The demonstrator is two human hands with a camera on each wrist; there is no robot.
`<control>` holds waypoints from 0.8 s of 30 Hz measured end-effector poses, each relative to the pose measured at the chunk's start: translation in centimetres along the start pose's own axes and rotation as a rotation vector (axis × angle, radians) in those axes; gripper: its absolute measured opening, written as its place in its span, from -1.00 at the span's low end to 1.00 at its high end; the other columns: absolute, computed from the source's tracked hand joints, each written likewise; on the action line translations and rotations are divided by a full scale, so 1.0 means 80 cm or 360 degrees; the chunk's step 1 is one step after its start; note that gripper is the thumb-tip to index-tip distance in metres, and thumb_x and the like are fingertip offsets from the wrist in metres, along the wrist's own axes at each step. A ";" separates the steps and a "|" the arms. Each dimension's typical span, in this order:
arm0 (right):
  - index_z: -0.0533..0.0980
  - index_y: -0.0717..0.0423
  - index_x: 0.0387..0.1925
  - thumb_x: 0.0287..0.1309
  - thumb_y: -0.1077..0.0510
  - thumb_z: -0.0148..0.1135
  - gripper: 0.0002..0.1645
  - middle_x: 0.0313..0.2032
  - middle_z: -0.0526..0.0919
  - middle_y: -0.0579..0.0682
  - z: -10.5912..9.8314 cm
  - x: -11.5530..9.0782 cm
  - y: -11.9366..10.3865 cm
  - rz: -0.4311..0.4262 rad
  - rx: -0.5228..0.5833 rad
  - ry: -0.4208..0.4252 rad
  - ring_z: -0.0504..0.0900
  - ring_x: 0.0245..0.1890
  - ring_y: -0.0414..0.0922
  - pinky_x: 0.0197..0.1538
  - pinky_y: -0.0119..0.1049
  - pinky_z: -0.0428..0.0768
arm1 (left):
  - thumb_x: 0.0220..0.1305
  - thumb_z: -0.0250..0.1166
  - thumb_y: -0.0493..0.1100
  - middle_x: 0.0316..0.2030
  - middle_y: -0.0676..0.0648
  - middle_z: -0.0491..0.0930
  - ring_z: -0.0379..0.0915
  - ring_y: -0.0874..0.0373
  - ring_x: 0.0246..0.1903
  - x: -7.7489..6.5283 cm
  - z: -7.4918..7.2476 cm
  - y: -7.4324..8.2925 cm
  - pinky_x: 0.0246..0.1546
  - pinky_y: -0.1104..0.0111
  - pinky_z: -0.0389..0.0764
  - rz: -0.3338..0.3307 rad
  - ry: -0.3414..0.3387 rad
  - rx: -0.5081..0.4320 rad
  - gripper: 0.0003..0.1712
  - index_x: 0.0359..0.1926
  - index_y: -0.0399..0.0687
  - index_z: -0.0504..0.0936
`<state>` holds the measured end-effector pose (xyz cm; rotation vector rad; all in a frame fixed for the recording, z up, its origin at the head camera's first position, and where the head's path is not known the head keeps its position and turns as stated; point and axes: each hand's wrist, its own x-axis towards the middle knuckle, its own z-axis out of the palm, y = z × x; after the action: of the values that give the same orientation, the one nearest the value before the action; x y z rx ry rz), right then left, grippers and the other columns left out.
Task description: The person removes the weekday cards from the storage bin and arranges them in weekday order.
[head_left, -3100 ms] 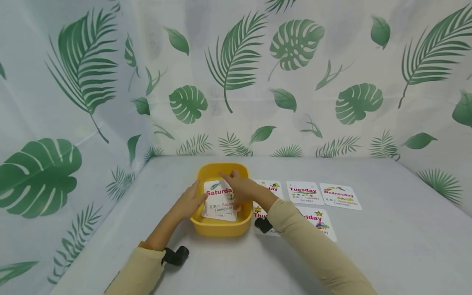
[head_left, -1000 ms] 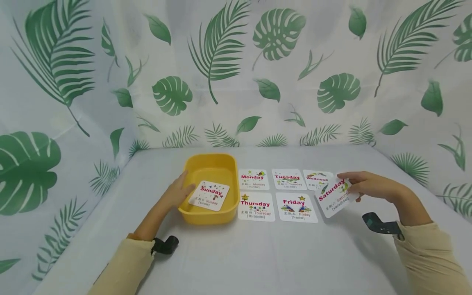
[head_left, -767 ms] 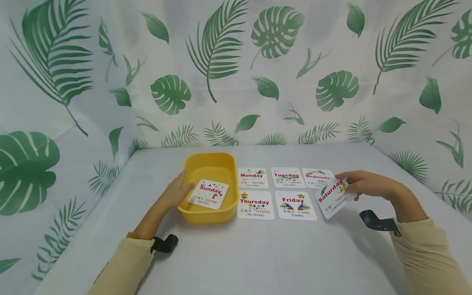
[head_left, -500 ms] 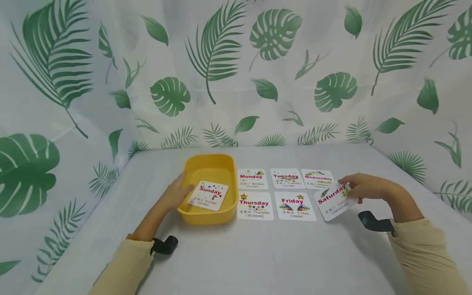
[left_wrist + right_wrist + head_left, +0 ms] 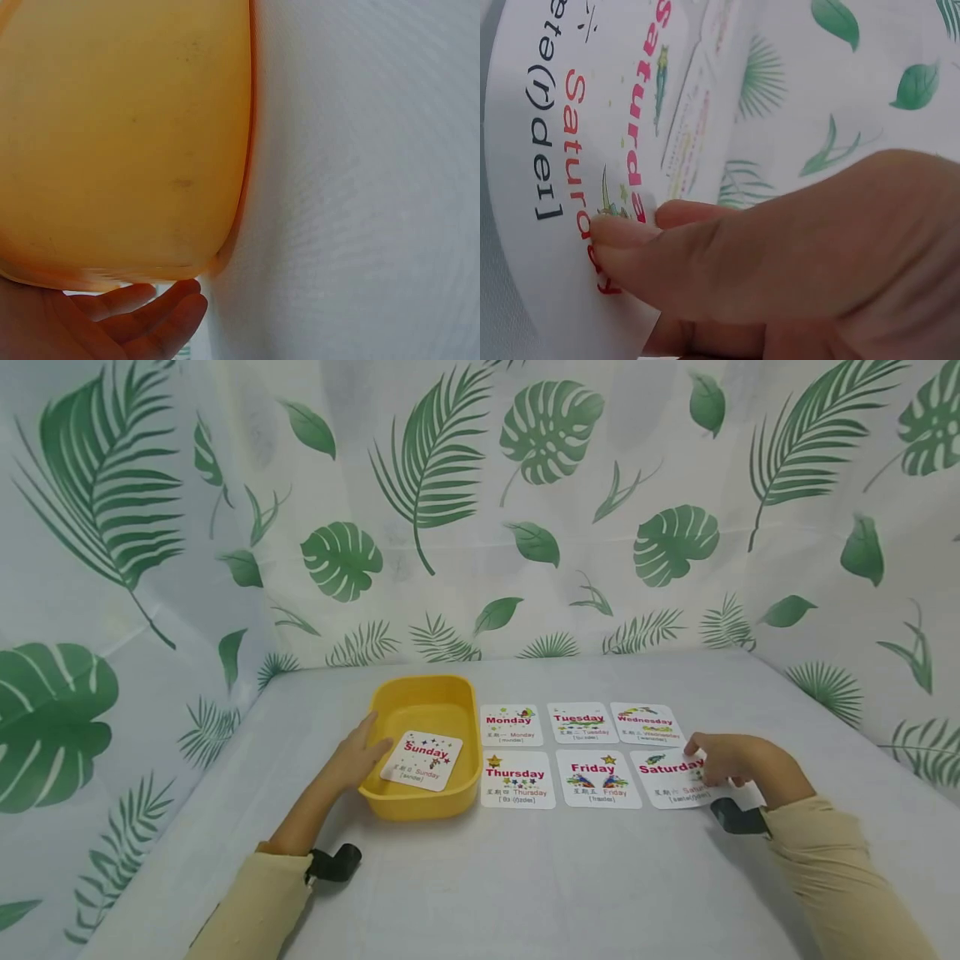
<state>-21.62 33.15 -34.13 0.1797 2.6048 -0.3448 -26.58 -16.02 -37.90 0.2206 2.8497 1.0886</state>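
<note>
My right hand point(image 5: 738, 767) pinches the right side of the white Saturday card point(image 5: 667, 768), thumb on its printed face. The right wrist view shows the card point(image 5: 604, 112) slightly bent near the thumb; fingers and wrist cover part of it. On the left, my left hand point(image 5: 356, 758) holds the left wall of a yellow plastic basin point(image 5: 423, 808), thumb over the rim and fingers along the outside. The left wrist view shows those fingers point(image 5: 154, 322) beside the basin wall point(image 5: 127, 150). A Sunday card point(image 5: 423, 760) lies tilted inside the basin.
Cards for Monday point(image 5: 512, 727), Tuesday point(image 5: 579, 724) and Wednesday point(image 5: 647, 725) form the back row. Thursday point(image 5: 517, 781) and Friday point(image 5: 597, 779) lie in front, left of Saturday. Leaf-printed curtains point(image 5: 465, 602) border the white table point(image 5: 525, 885).
The right hand took the Saturday card from the basin, leaving Sunday visible there. It carried the card rightward, then lowered it from a tilt beside Friday, below Wednesday. The left hand stayed at the basin.
</note>
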 end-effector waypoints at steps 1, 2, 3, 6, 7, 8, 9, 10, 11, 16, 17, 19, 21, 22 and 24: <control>0.21 0.34 0.13 -0.01 0.33 0.19 -0.37 -0.21 0.44 0.29 0.002 0.004 0.001 0.0013 0.0000 0.0011 0.48 -0.33 0.09 -0.20 -0.04 0.51 | 0.35 -0.11 -0.03 0.36 -0.38 -0.06 -0.12 -0.28 0.34 0.000 0.000 0.000 0.30 -0.08 0.01 0.0000 0.0004 0.0001 -0.26 0.40 -0.23 -0.17; 0.22 0.34 0.12 -0.02 0.31 0.22 -0.36 -0.18 0.44 0.32 0.004 0.008 0.004 0.0014 -0.0006 0.0024 0.49 -0.31 0.12 -0.18 0.01 0.52 | 0.35 -0.11 -0.03 0.36 -0.38 -0.07 -0.12 -0.28 0.34 0.000 0.000 0.000 0.30 -0.07 0.01 -0.0001 0.0006 0.0002 -0.26 0.40 -0.23 -0.17; 0.22 0.34 0.11 -0.03 0.29 0.25 -0.35 -0.16 0.44 0.34 0.006 0.012 0.007 0.0016 -0.0014 0.0037 0.49 -0.30 0.14 -0.18 0.02 0.52 | 0.35 -0.12 -0.03 0.36 -0.38 -0.07 -0.12 -0.28 0.34 -0.001 0.000 0.000 0.30 -0.07 0.01 0.0000 0.0009 0.0004 -0.26 0.40 -0.23 -0.17; 0.22 0.33 0.12 -0.07 0.22 0.32 -0.28 -0.12 0.44 0.35 0.011 0.026 0.015 0.0030 -0.0025 0.0071 0.50 -0.28 0.16 -0.18 0.03 0.53 | 0.36 -0.12 -0.04 0.36 -0.38 -0.07 -0.13 -0.28 0.34 -0.001 0.000 0.000 0.30 -0.07 0.00 -0.0005 0.0012 0.0005 -0.27 0.40 -0.24 -0.17; 0.23 0.32 0.12 -0.09 0.19 0.35 -0.25 -0.11 0.44 0.35 0.013 0.031 0.017 0.0030 -0.0027 0.0079 0.50 -0.28 0.16 -0.19 0.03 0.53 | 0.36 -0.12 -0.04 0.36 -0.38 -0.07 -0.13 -0.28 0.34 -0.001 0.000 0.000 0.30 -0.07 0.01 -0.0005 0.0012 0.0006 -0.27 0.40 -0.24 -0.18; 0.23 0.32 0.10 -0.11 0.15 0.38 -0.23 -0.13 0.44 0.35 0.013 0.036 0.021 0.0013 -0.0040 0.0079 0.50 -0.29 0.17 -0.21 0.02 0.53 | 0.37 -0.12 -0.04 0.36 -0.38 -0.08 -0.13 -0.28 0.34 -0.002 0.000 0.000 0.30 -0.07 0.00 -0.0006 0.0011 0.0001 -0.27 0.40 -0.24 -0.18; 0.23 0.30 0.10 -0.12 0.11 0.39 -0.22 -0.14 0.46 0.34 0.014 0.040 0.024 0.0009 -0.0049 0.0077 0.51 -0.30 0.18 -0.22 0.03 0.53 | 0.37 -0.12 -0.04 0.36 -0.38 -0.08 -0.14 -0.28 0.34 -0.002 0.000 0.000 0.30 -0.07 0.00 -0.0006 0.0011 -0.0001 -0.27 0.40 -0.24 -0.18; 0.24 0.29 0.11 -0.14 0.08 0.40 -0.20 -0.15 0.48 0.31 0.016 0.043 0.026 0.0016 -0.0052 0.0077 0.52 -0.29 0.17 -0.21 0.02 0.53 | 0.37 -0.12 -0.04 0.36 -0.38 -0.08 -0.14 -0.28 0.34 -0.002 0.000 0.000 0.31 -0.07 0.00 -0.0004 0.0010 -0.0001 -0.27 0.40 -0.24 -0.18; 0.24 0.27 0.11 -0.15 0.06 0.41 -0.18 -0.16 0.50 0.28 0.017 0.048 0.027 0.0031 -0.0054 0.0077 0.53 -0.29 0.15 -0.20 0.02 0.53 | 0.37 -0.12 -0.04 0.36 -0.38 -0.07 -0.14 -0.28 0.34 -0.001 0.000 0.000 0.31 -0.07 0.00 -0.0002 0.0010 -0.0001 -0.27 0.40 -0.24 -0.18; 0.24 0.29 0.10 -0.19 0.03 0.43 -0.15 -0.26 0.54 0.20 0.019 0.049 0.024 0.0026 -0.0089 0.0095 0.54 -0.33 0.09 -0.24 -0.03 0.56 | 0.36 -0.11 -0.05 0.35 -0.39 -0.06 -0.12 -0.29 0.34 -0.001 0.000 -0.001 0.30 -0.08 0.01 0.0015 0.0014 0.0013 -0.27 0.40 -0.26 -0.16; 0.24 0.30 0.09 -0.18 0.04 0.43 -0.16 -0.28 0.54 0.20 0.018 0.045 0.021 0.0016 -0.0087 0.0098 0.54 -0.34 0.09 -0.25 -0.04 0.55 | 0.36 -0.11 -0.05 0.35 -0.40 -0.06 -0.12 -0.29 0.33 -0.001 0.000 -0.001 0.30 -0.08 0.01 0.0018 0.0015 0.0013 -0.27 0.40 -0.26 -0.16; 0.24 0.34 0.07 -0.16 0.07 0.42 -0.19 -0.30 0.53 0.21 0.015 0.031 0.011 -0.0005 -0.0075 0.0096 0.53 -0.35 0.10 -0.26 -0.04 0.55 | 0.36 -0.11 -0.05 0.35 -0.40 -0.06 -0.12 -0.29 0.33 -0.001 0.000 -0.002 0.30 -0.08 0.02 0.0019 0.0017 0.0017 -0.27 0.40 -0.26 -0.17; 0.24 0.36 0.06 -0.14 0.11 0.40 -0.23 -0.32 0.52 0.21 0.013 0.018 0.001 -0.0012 -0.0068 0.0097 0.53 -0.35 0.11 -0.26 -0.04 0.55 | 0.36 -0.11 -0.05 0.35 -0.39 -0.07 -0.12 -0.29 0.33 -0.001 0.000 -0.001 0.30 -0.08 0.01 0.0019 0.0017 0.0017 -0.27 0.40 -0.26 -0.17; 0.24 0.37 0.04 -0.12 0.12 0.39 -0.25 -0.34 0.52 0.22 0.011 0.012 -0.002 -0.0030 -0.0068 0.0098 0.52 -0.36 0.11 -0.26 -0.04 0.55 | 0.36 -0.12 -0.05 0.35 -0.39 -0.07 -0.12 -0.29 0.34 -0.001 0.000 -0.002 0.30 -0.08 0.01 0.0020 0.0016 0.0017 -0.27 0.40 -0.26 -0.17; 0.24 0.38 0.03 -0.11 0.14 0.38 -0.27 -0.34 0.51 0.22 0.010 0.005 -0.007 -0.0031 -0.0070 0.0096 0.52 -0.36 0.11 -0.26 -0.04 0.55 | 0.36 -0.12 -0.04 0.36 -0.39 -0.07 -0.13 -0.29 0.34 -0.001 0.000 -0.001 0.30 -0.08 0.00 0.0015 0.0017 0.0020 -0.27 0.40 -0.26 -0.17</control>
<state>-21.68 32.45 -34.86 0.1516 2.6729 -0.2929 -26.52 -16.11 -37.96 0.2306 2.8685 1.0766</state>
